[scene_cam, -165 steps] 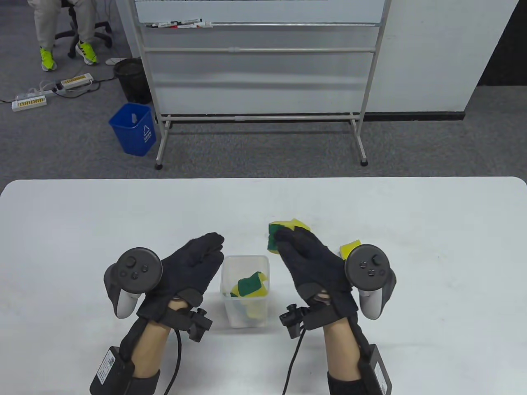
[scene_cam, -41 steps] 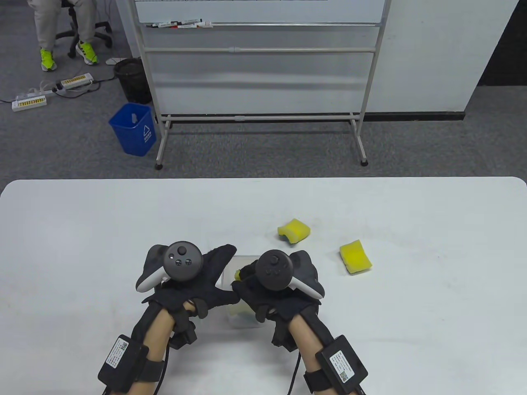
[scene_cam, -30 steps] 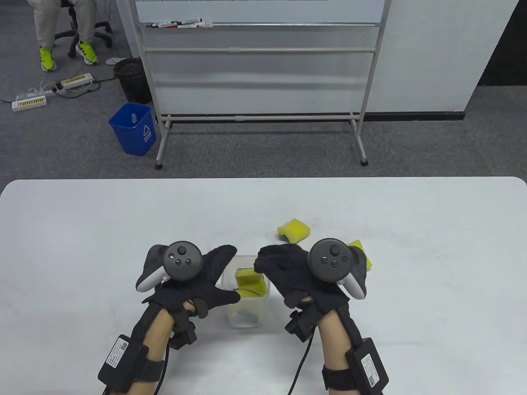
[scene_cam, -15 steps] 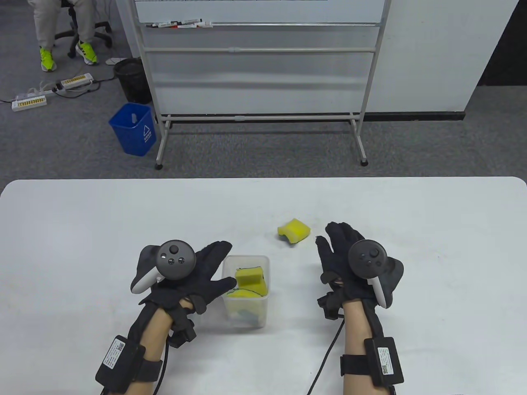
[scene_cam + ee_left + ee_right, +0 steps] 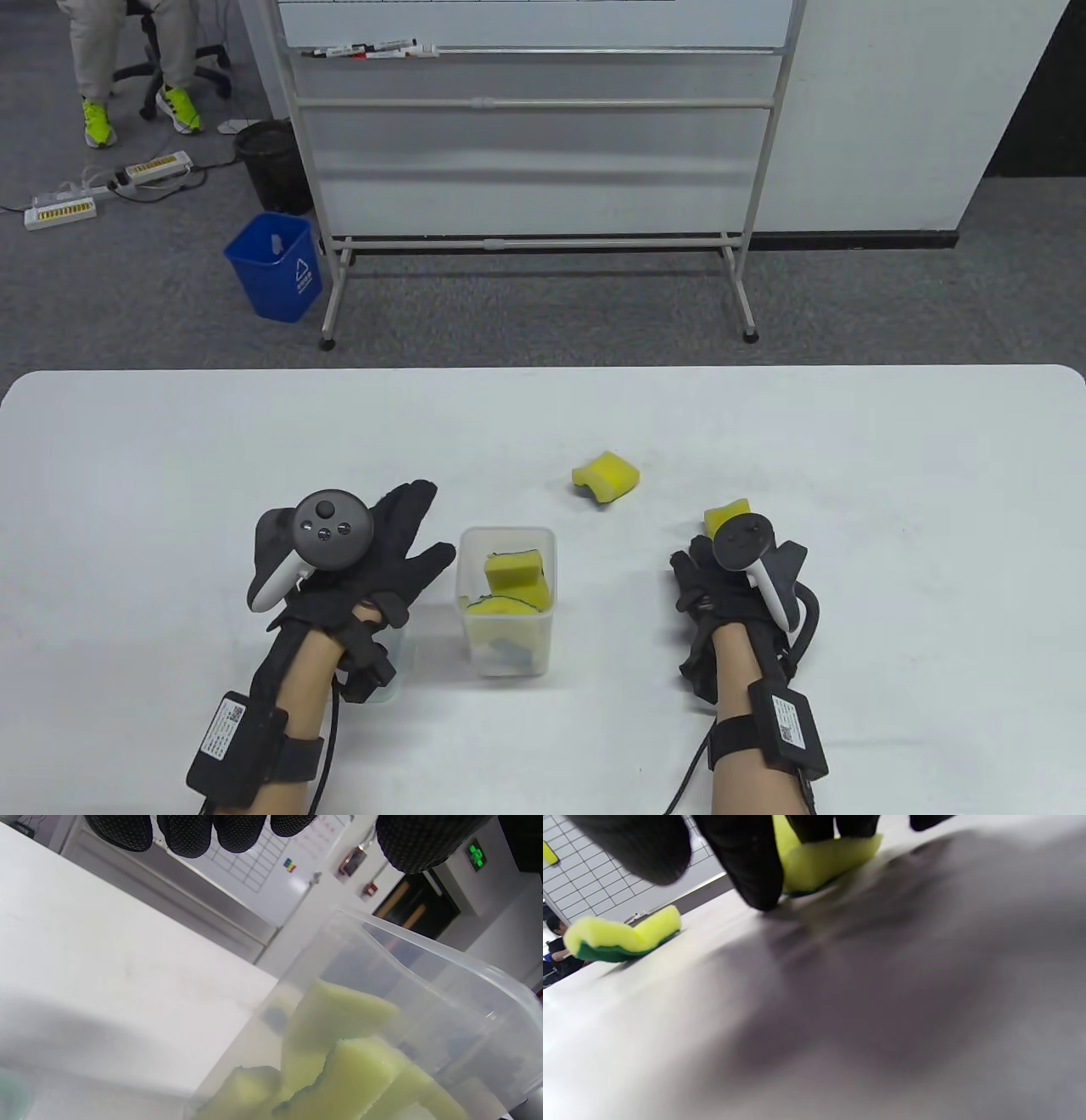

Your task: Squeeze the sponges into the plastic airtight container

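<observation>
While our right hand (image 5: 736, 586) presses down on a sponge (image 5: 728, 515) at the right side of the tabletop (image 5: 891, 509), its fingers (image 5: 751, 866) curl over the yellow foam and grip it against the surface; the right wrist view shows the fingertips closing round the block, whose green scouring layer lies underneath, touching the tabletop. Only the far yellow corner of this sponge peeks out beyond the tracker in the table view

Our left hand (image 5: 373, 564) hovers just left of the container (image 5: 506, 654), fingers spread and holding nothing; in the left wrist view the fingertips (image 5: 186, 834) hang apart above the tabletop, clear of the container wall (image 5: 424, 993)

We see the container as a small, clear, square plastic tub, standing upright and without a lid, between our two hands near the front of the tabletop. Inside it sit packed sponges (image 5: 509, 581): yellow foam blocks bent and wedged against one another, with dark green scouring edges showing between them and a further green patch lower down. Through the frosted wall in the left wrist view they look pale yellow-green and folded, the tallest piece reaching near the rim

Another sponge (image 5: 604, 475) lies loose farther back, between the container and the right hand but well apart from both. It is bowed into an arch, yellow side up, green layer beneath, as the right wrist view (image 5: 621, 935) also shows
</observation>
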